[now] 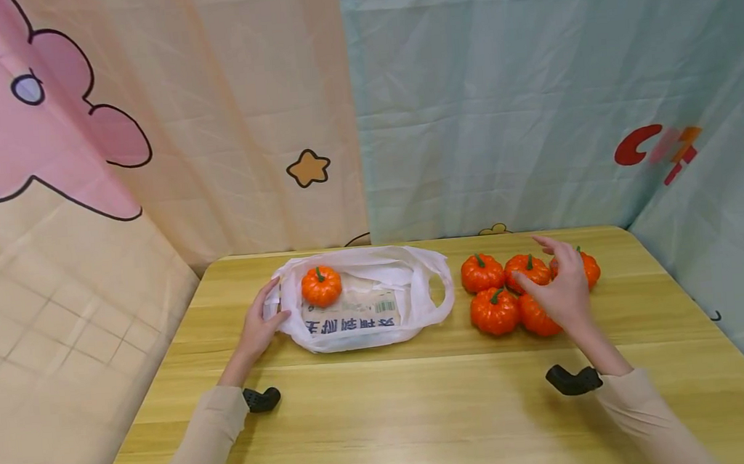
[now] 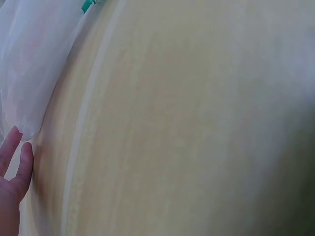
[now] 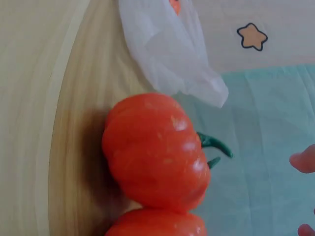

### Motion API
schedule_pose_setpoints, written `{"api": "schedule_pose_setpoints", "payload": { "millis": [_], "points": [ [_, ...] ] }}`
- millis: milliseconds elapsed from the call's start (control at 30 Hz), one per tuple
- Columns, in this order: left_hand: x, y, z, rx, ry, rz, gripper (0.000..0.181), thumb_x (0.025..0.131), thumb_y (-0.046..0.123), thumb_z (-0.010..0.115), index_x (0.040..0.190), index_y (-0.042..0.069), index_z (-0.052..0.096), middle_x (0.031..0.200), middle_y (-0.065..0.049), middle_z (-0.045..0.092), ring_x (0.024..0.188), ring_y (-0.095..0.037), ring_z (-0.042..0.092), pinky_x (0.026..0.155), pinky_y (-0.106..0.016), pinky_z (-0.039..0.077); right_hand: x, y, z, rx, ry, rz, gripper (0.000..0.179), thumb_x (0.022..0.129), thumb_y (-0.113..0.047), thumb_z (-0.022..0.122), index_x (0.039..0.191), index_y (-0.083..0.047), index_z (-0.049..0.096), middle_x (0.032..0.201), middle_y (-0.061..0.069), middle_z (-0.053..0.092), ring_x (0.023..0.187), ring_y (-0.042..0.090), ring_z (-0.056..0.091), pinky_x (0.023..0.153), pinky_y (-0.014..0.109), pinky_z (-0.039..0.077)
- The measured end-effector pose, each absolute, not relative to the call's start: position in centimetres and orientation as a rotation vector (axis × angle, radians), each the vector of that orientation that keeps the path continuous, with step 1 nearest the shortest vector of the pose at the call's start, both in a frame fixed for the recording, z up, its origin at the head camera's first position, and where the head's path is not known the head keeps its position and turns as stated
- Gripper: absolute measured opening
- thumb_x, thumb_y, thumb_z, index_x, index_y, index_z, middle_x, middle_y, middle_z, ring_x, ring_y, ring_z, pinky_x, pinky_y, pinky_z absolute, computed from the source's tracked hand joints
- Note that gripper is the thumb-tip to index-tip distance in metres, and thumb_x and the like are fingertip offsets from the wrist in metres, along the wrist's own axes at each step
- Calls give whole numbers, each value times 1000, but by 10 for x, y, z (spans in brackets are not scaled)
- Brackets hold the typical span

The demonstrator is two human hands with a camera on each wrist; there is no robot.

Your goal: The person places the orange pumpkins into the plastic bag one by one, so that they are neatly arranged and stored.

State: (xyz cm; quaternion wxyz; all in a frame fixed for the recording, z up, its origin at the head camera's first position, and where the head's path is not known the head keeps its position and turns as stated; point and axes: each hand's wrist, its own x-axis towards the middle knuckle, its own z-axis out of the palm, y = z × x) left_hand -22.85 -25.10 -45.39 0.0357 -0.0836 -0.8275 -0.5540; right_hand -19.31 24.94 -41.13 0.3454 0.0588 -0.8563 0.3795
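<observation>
A white plastic bag (image 1: 418,286) lies with its mouth spread, and inside it a small orange pumpkin (image 1: 321,287) with a green stem rests on a printed panel. My left hand (image 1: 261,326) is at the bag's left end, thumb and fingers apart beside the plastic; in the left wrist view the fingertips are right at the bag's edge (image 2: 29,88). My right hand (image 1: 565,289) hovers over a cluster of several orange pumpkins (image 1: 495,312), fingers spread and holding nothing. It partly hides the pumpkins behind it. A large pumpkin (image 3: 155,150) fills the right wrist view's middle.
Everything stands on a wooden table (image 1: 386,413). Printed curtains (image 1: 520,118) hang behind it and along both sides. A black wrist mount (image 1: 574,380) sticks out from the right sleeve, another (image 1: 263,399) from the left.
</observation>
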Motion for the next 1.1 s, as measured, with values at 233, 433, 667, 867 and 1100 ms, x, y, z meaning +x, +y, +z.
{"api": "schedule_pose_setpoints", "payload": {
  "millis": [233,433,667,867,1100],
  "points": [
    [-228,-251,-453,-245,-2539,-1698,63,90,-1,57,148,1,31,157,-23,21,146,-40,15,119,-57,12,-193,282,-423,20,-2179,1014,64,69,0,79,128,0,55,120,23,56,104,33,45,87,31,32],
    [-227,-250,-453,-246,-2542,-1693,63,90,-1,56,148,1,31,157,-23,21,146,-40,15,119,-56,12,-193,304,-432,-117,-2190,1029,62,73,-4,79,129,0,53,124,22,53,108,28,46,86,21,31],
    [-227,-250,-453,-251,-2541,-1691,63,90,-2,57,148,1,31,157,-23,22,146,-40,15,119,-57,12,-199,325,-448,-220,-2187,1062,63,74,-7,79,131,0,52,128,20,52,103,5,41,83,16,31],
    [-226,-249,-453,-234,-2548,-1697,63,90,-2,56,148,2,31,157,-22,21,146,-39,14,119,-57,12,-205,337,-457,-319,-2243,1095,67,76,-10,77,136,-3,48,134,18,48,114,29,43,87,23,32],
    [-228,-248,-453,-230,-2551,-1697,64,90,-1,56,148,3,30,158,-22,20,146,-40,13,119,-58,12,-215,351,-464,-406,-2313,1155,72,78,-16,76,140,-3,43,140,20,44,122,36,38,90,28,30]
  ]
}}
